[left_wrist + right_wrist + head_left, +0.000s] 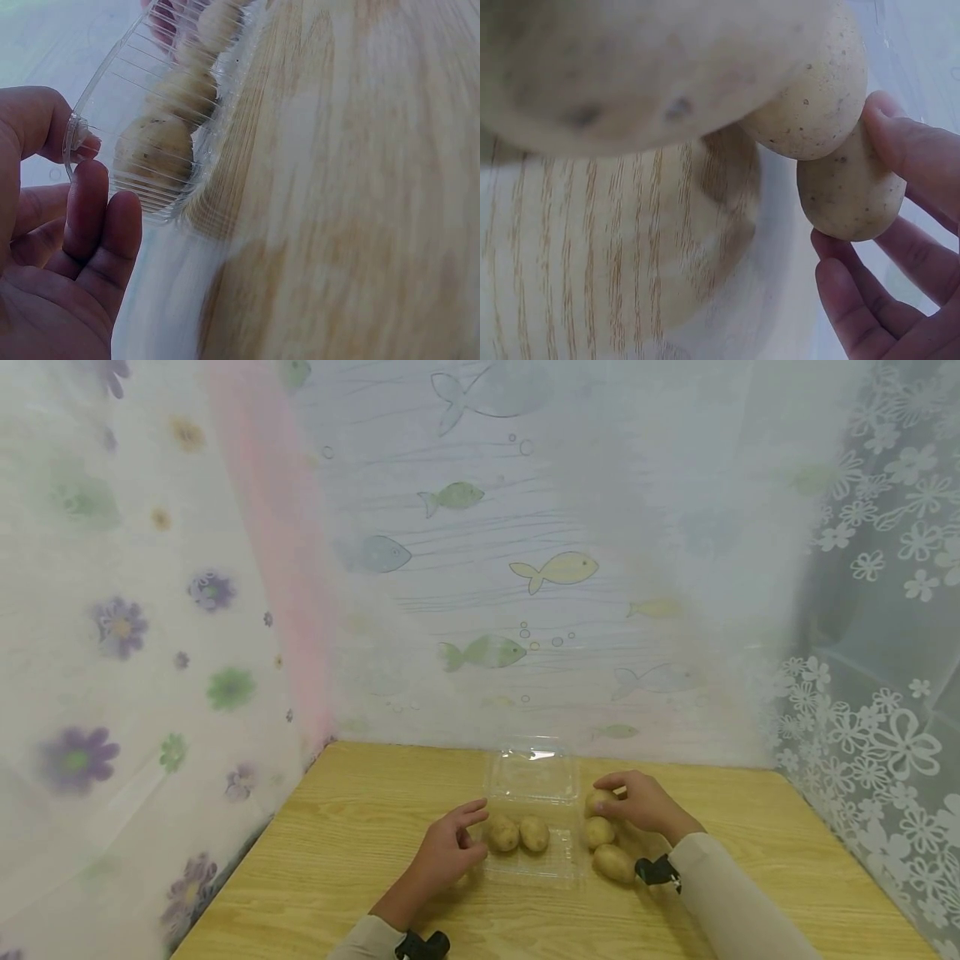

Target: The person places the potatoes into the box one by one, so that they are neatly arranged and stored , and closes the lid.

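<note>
A clear plastic clamshell box (564,862) stands on the table with its lid (534,774) raised at the back. Two potatoes, a left one (503,836) and a right one (534,833), lie side by side inside. At the box's left edge, my left hand (447,850) pinches the rim between thumb (52,124) and fingers. Right of the box, three potatoes form a row. My right hand (647,806) grips the farthest potato (851,195) with thumb and fingertips. Nearer are the middle potato (599,832) and the closest potato (614,864), by the right wrist.
The wooden table (390,785) reaches back to a hanging plastic sheet (480,610) printed with fish. Flowered sheets hang along the left (150,693) and right (885,727) sides. Each wrist wears a small black camera.
</note>
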The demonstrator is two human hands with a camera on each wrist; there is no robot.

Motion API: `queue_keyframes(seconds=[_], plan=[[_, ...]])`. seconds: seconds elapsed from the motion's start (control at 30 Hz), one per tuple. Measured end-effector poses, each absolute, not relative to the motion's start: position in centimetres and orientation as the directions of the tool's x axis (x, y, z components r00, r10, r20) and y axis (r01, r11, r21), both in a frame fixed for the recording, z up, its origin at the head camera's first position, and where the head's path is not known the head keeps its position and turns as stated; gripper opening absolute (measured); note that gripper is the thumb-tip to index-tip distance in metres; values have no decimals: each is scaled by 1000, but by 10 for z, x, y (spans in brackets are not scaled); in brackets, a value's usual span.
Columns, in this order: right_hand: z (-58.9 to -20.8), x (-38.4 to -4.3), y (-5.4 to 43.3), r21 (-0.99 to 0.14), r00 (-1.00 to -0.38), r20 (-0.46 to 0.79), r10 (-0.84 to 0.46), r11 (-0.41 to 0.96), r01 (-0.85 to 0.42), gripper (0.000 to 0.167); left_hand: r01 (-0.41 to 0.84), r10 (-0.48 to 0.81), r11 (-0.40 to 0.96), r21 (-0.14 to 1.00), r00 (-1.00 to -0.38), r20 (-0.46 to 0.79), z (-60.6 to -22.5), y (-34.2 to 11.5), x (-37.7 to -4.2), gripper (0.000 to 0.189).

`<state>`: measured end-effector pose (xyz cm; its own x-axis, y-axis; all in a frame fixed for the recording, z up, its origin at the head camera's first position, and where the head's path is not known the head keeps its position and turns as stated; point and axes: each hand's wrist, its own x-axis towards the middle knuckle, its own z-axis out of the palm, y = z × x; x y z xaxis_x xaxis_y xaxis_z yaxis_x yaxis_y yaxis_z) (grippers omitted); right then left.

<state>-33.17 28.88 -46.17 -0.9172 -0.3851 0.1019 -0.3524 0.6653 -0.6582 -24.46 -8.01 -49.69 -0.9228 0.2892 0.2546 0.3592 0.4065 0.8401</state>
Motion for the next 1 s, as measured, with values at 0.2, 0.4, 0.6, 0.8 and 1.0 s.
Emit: queue_keyframes(seconds=[0.2,0.4,0.6,0.8,1.0], plan=[[-461,-333,290,-652,-915,108,-388,668,-360,45,356,280,395,847,-925,258,-496,-80,-244,56],[-459,-334,290,-644,-912,122,-391,668,-373,47,357,282,381,853,-923,261,-496,-80,-244,56],[-455,-334,289,-651,-911,144,-386,657,-381,51,359,285,372,856,-922,263,-497,-80,-245,56],[-453,-333,288,-660,-926,155,-344,661,-357,54,361,292,368,857,-920,262,-498,-80,-246,56],[-451,-329,286,-674,-931,184,-316,648,-353,56,369,287,395,841,-920,269,-501,-81,-248,55]])
